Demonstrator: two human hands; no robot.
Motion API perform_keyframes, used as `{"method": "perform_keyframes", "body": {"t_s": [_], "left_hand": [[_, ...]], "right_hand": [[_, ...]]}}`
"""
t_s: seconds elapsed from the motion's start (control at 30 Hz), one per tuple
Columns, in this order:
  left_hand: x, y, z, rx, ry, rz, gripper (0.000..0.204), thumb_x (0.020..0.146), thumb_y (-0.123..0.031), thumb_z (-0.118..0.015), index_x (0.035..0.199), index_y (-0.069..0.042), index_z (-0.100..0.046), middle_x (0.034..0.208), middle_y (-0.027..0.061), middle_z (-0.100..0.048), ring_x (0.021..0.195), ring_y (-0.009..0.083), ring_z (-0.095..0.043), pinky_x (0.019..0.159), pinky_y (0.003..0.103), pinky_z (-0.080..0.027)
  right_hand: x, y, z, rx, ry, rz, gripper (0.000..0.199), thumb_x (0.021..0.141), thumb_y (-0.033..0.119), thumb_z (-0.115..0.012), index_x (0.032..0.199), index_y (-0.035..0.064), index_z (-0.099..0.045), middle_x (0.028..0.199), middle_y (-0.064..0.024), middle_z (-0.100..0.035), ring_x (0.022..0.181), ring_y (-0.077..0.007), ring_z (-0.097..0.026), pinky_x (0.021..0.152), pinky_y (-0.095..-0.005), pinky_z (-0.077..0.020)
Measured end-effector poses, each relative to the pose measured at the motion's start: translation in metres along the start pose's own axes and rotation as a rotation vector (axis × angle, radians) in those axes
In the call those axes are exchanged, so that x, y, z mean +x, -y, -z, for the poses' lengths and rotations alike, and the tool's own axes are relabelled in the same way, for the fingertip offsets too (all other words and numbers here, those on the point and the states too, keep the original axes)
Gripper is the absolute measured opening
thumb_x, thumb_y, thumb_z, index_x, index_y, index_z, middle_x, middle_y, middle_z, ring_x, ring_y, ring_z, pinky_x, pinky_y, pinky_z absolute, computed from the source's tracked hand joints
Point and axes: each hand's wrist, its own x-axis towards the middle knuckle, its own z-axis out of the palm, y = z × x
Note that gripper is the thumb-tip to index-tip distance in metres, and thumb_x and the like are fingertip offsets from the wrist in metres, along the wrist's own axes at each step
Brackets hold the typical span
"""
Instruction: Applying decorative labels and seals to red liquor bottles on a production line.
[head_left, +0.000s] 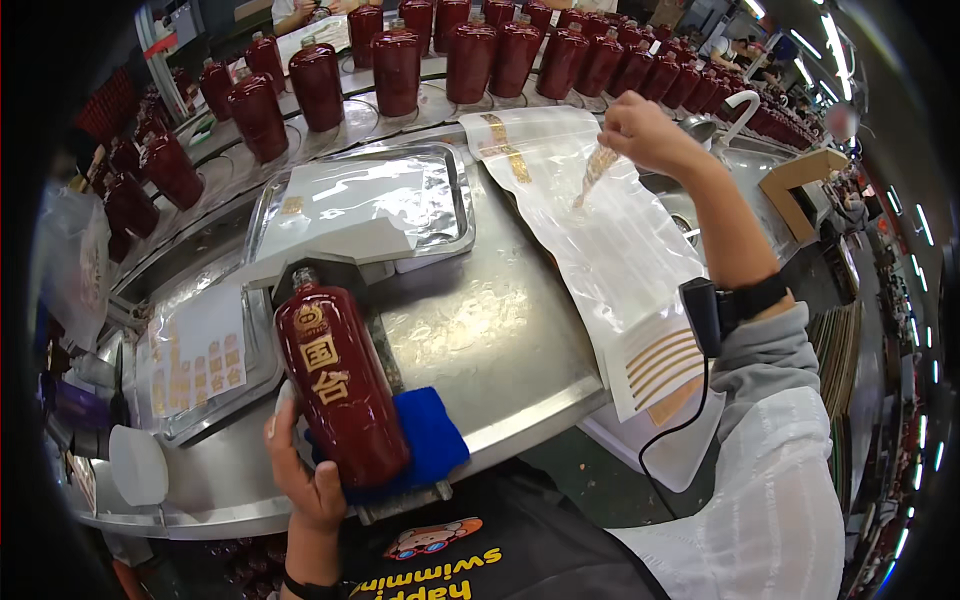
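A dark red glossy bottle (335, 375) with gold characters and a gold emblem lies tilted back, its neck against a dark angled rest (345, 275). My left hand (308, 475) is closed around the lower left side of the bottle. Under and beside its base is a blue cloth (428, 430). At the upper right, my right hand (645, 130) pinches a gold-patterned decal strip (598, 170), which hangs down over a long white translucent sheet (640, 255). A similar gold strip (508, 150) lies at the sheet's far left, and several curved gold strips (665, 355) at its near end.
Behind the steel table (480, 330), several red bottles (396, 70) line a curved conveyor (430, 105). A metal tray (455, 205) holds a pale sheet; another sheet of gold decals (197, 355) lies left. A faucet (742, 105) and cardboard piece (800, 185) are at right.
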Motion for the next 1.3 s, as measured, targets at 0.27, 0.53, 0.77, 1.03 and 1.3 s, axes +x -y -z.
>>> {"method": "perform_keyframes", "body": {"t_s": [0.27, 0.53, 0.77, 1.03, 1.3], "left_hand": [[0.064, -0.039, 0.025, -0.078, 0.047, 0.017, 0.012, 0.088, -0.007, -0.057, 0.095, -0.001, -0.064, 0.097, 0.0144, -0.064, 0.095, 0.0287, -0.058, 0.09, 0.038, -0.042], [0.17, -0.091, -0.017, -0.384, 0.181, -0.217, 0.03, 0.086, -0.018, -0.067, 0.109, -0.002, -0.056, 0.103, 0.0082, -0.057, 0.099, 0.0191, -0.052, 0.091, 0.032, -0.041], [0.15, -0.087, -0.018, -0.946, 0.188, 0.057, 0.009, 0.095, -0.012, -0.06, 0.098, -0.004, -0.059, 0.084, -0.0033, -0.055, 0.077, 0.0037, -0.049, 0.069, 0.019, -0.042], [0.141, -0.075, -0.015, -0.545, -0.151, -0.162, 0.009, 0.094, -0.012, -0.062, 0.097, -0.003, -0.06, 0.086, 0.0017, -0.059, 0.074, 0.0081, -0.051, 0.068, 0.023, -0.043], [0.14, -0.069, -0.016, -0.286, -0.36, -0.346, 0.009, 0.096, -0.011, -0.058, 0.094, -0.002, -0.058, 0.087, 0.0068, -0.06, 0.072, 0.0153, -0.053, 0.065, 0.026, -0.044]], "right_hand": [[-0.035, 0.097, 0.079, 0.097, -0.148, 0.306, 0.02, 0.091, 0.019, -0.063, 0.085, 0.001, -0.056, 0.108, -0.0083, -0.052, 0.094, -0.0222, -0.054, 0.08, -0.0331, -0.0451], [-0.05, 0.192, 0.113, 0.335, -0.258, 0.671, 0.02, 0.09, 0.017, -0.065, 0.083, 0.0025, -0.053, 0.106, -0.008, -0.053, 0.092, -0.0194, -0.053, 0.081, -0.0312, -0.044], [-0.062, 0.208, 0.075, 1.032, -0.23, 0.395, 0.03, 0.1, 0.03, -0.052, 0.104, 0.002, -0.062, 0.107, -0.0044, -0.057, 0.087, -0.0124, -0.053, 0.073, -0.0273, -0.0449], [-0.079, 0.267, -0.005, 1.376, -0.003, 0.356, 0.033, 0.087, 0.02, -0.07, 0.114, 0.0013, -0.063, 0.118, -0.0078, -0.054, 0.105, -0.0165, -0.054, 0.091, -0.0284, -0.0438], [-0.078, 0.28, -0.017, 1.493, -0.067, 0.305, 0.024, 0.084, 0.01, -0.071, 0.105, 0.0014, -0.064, 0.109, -0.002, -0.052, 0.106, -0.0125, -0.049, 0.09, -0.0286, -0.0422]]}}
